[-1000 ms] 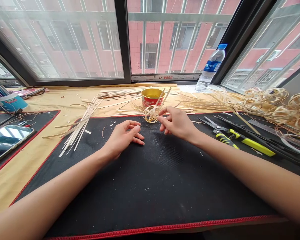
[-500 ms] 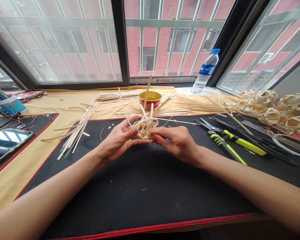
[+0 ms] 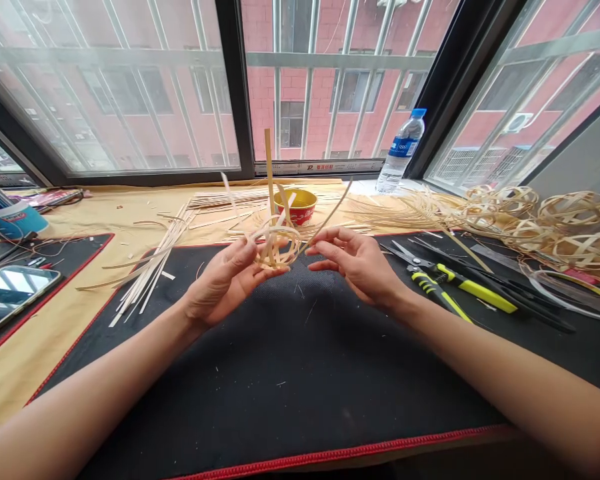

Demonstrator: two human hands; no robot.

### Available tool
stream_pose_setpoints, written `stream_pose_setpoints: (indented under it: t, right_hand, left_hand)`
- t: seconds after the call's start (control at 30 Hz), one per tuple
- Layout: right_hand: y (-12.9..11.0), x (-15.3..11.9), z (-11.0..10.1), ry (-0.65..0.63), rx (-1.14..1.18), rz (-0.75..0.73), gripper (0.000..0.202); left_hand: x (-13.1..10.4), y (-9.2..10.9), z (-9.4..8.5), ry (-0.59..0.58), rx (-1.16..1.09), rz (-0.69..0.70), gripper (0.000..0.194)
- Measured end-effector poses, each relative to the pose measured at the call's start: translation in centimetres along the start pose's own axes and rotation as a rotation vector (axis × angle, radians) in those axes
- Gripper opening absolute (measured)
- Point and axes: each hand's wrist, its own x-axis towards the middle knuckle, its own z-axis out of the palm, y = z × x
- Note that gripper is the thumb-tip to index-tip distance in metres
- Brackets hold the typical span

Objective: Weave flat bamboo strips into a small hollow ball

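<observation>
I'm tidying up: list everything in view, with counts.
woven piece: one, tan, centre
tin: one, red and gold, centre back
strip bundle: one, pale, left
loose strips: many, tan, back
bottle: one, clear, blue-capped, back right
woven balls: several, tan, far right
shears: one, black and yellow, right
black tools: count unclear, beside shears
phone: one, dark, left
tub: one, blue, left edge
mats: two, black, red-edged, centre and left
cloth: one, yellowish, under mats
windows: several, black-framed, behind
left hand: one, bare, gripping woven piece
right hand: one, bare, beside woven piece
</observation>
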Motion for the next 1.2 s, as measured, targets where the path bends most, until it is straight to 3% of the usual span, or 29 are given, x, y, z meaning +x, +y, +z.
stream_pose_setpoints:
  t: [0.13, 0.43, 0.5, 0.6, 0.7, 0.8, 0.97, 1.2]
  right_hand:
    - [-0.3, 0.2, 0.5, -0.06, 0.209, 0.061, 0.021]
    - [0.6, -0.9, 0.3, -0.127, 0.212, 0.101, 0.02]
    - [0.6, -0.8, 0.0, -0.155, 0.169, 0.168, 0.021]
    - [0.4, -0.5, -0.8, -0.202, 0.116, 0.281, 0.024]
    - [0.0, -0.3, -1.6, -0.288, 0.075, 0.332, 0.023]
    - [0.0, -0.3, -2.1, -0.384, 0.054, 0.367, 0.021]
    - [0.0, -0.2, -2.2, -0.415, 0.052, 0.386, 0.027]
    - [0.4, -0.1, -2.0, -0.372, 0.039, 0.364, 0.025]
  left_hand:
    - [0.1, -0.2, 0.0, 0.003, -0.01, -0.092, 0.049]
    - [0.2, -1.3, 0.1, -0.069, 0.069, -0.15, 0.042]
    - [0.2, -1.6, 0.0, 0.013, 0.203, -0.139, 0.045]
    - [0.2, -1.6, -0.2, 0.263, 0.533, 0.016, 0.051]
    - [0.2, -1.2, -0.4, 0.401, 0.801, 0.164, 0.038]
    - [0.2, -0.9, -0.4, 0.338, 0.87, 0.183, 0.033]
    - [0.2, -1.1, -0.3, 0.227, 0.868, 0.067, 0.035]
    - [0.1, -1.3, 0.0, 0.245, 0.825, 0.063, 0.032]
